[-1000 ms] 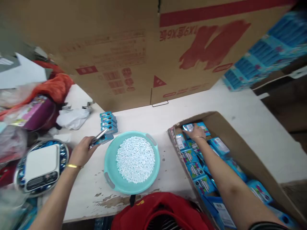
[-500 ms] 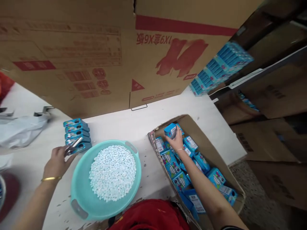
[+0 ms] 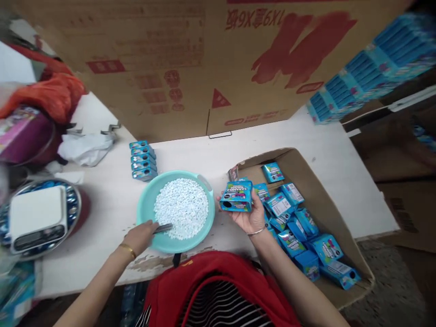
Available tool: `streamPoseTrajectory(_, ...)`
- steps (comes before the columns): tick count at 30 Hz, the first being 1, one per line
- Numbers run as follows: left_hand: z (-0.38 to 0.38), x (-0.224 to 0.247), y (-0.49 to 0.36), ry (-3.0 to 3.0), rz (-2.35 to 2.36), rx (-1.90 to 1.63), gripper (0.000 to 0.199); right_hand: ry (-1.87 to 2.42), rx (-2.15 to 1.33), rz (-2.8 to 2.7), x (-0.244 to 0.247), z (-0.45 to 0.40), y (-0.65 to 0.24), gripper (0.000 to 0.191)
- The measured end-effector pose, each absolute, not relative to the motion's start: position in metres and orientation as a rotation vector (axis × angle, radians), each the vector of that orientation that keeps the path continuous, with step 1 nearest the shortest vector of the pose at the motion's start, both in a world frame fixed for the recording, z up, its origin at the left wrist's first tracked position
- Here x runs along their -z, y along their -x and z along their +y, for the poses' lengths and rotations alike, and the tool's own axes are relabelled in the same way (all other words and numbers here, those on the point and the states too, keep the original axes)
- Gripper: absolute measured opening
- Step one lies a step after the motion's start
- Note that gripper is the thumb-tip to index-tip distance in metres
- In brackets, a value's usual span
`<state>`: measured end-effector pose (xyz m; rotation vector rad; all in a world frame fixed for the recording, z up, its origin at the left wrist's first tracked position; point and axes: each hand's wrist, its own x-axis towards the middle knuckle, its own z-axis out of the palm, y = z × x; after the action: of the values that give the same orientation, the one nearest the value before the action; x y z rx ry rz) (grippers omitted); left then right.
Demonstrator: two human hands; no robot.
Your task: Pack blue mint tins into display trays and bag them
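My left hand (image 3: pixel 141 237) grips a metal scoop (image 3: pixel 163 228) whose end rests in the small white pieces (image 3: pixel 182 204) inside a round turquoise basin (image 3: pixel 145 206). My right hand (image 3: pixel 250 215) holds a blue printed box (image 3: pixel 237 195) between the basin and the carton, fingers around its side and underneath. Many similar blue boxes (image 3: pixel 291 243) lie loosely in an open cardboard carton (image 3: pixel 313 200) at the right. A row of blue boxes (image 3: pixel 143 160) stands on the table just behind the basin.
A big cardboard box (image 3: pixel 177 91) stands along the back of the white table (image 3: pixel 190 154). Stacked blue packs (image 3: pixel 368 72) are at the back right. At the left are a white scale (image 3: pixel 38 218) on a bowl, a white bag (image 3: pixel 86 147) and red cloth (image 3: pixel 54 91).
My left hand has moved from the box row to the basin, lowering the scoop into the white pieces. My right hand has brought a blue box out of the carton. The view has shifted.
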<state>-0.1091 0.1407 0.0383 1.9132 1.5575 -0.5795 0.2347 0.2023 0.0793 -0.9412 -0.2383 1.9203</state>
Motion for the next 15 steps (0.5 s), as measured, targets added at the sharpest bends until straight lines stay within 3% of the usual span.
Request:
streamPoseTrajectory(4, 0.129, -0.036, 0.087, -1.842, 1.659, 0.567, 0.028, 1.005, -1.997, -0.143, -0.08, 0.169, -0.223, 0.077)
streamPoseTrajectory(9, 0.148, -0.011, 0.077, -1.737, 2.043, 0.366, 0.024, 1.024, -2.15, -0.021, -0.08, 0.13, -0.215, 0.053)
streamPoseTrajectory(12, 0.163, 0.002, 0.077, -1.7, 2.147, 0.322, 0.028, 1.091, -2.186, 0.087, -0.076, 0.112, -0.224, 0.057)
streamPoseTrajectory(15, 0.173, -0.007, 0.073, -1.76, 2.157, 0.133, 0.019, 1.187, -2.184, 0.086, -0.068, 0.104, -0.242, 0.063)
